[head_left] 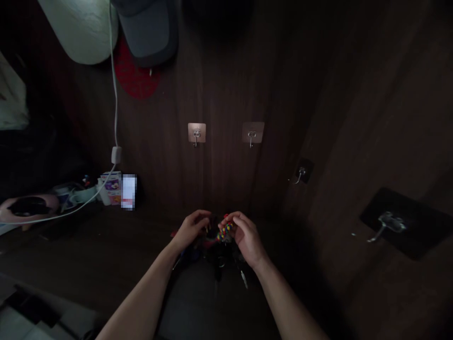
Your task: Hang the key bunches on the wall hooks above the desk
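Observation:
My right hand point(245, 236) pinches a multicoloured beaded strand point(225, 231) with red, yellow, blue and green beads. Just to its left, my left hand point(193, 229) has its fingers bent inward over a dark bunch of small things; what they grip, if anything, is lost in the shadow. Below and between the hands lie keys, among them a silver key point(244, 278) and a metal ring point(221, 262). A bit of red shows beside my left wrist. Poor light hides most of the bunch.
Metal hooks on adhesive pads point(197, 133) line the dark wooden wall, with a larger black-backed hook point(391, 223) on the right. Caps point(146, 35) hang upper left beside a white cable point(113, 85). Small boxes point(112, 188) and a lit, blurred-out screen point(128, 192) stand left.

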### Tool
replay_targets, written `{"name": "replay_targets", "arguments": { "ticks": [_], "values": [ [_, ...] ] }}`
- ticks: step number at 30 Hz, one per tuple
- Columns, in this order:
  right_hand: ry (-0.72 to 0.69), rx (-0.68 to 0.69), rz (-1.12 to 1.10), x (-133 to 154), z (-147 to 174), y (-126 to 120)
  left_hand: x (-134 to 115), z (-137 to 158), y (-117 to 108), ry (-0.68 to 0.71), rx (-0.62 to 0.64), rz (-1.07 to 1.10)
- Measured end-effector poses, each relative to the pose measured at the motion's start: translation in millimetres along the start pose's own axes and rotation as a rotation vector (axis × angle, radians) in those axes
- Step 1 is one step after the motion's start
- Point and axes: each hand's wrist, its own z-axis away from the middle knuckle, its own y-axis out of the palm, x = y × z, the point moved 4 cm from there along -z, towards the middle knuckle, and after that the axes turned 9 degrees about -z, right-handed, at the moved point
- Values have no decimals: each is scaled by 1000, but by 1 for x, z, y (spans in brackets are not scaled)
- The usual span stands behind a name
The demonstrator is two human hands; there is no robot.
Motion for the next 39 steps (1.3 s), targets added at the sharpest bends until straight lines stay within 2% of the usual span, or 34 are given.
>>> {"name": "replay_targets", "arguments": {
  "ticks": [2,5,7,10,14,18,21,24,27,32,39],
  "values": [
    [20,18,-24,1,2,4,-2,0,1,91,-21,-109],
    [60,77,-31,2,4,9,-5,3,10,132,101,-83],
    [87,93,-54,2,4,10,-5,7,17,104,211,47],
    [59,36,-46,3,2,4,0,10,25,-7,331,305],
    [18,-40,46,3,-3,-7,6,11,25,-125,388,499],
    [-30,-171,250,1,-7,-22,0,12,20,-130,432,549],
    [-79,-301,407,1,-10,-35,-5,13,17,-109,418,560],
    [-115,-340,498,0,-12,-43,-5,11,16,-87,364,561],
    [-175,-263,602,1,-13,-40,-4,10,17,-79,315,560],
    [-241,-56,762,0,-9,-22,-6,10,19,-77,319,557],
    [-245,-11,797,-3,-7,-14,6,3,15,-79,175,496]
  ]
}}
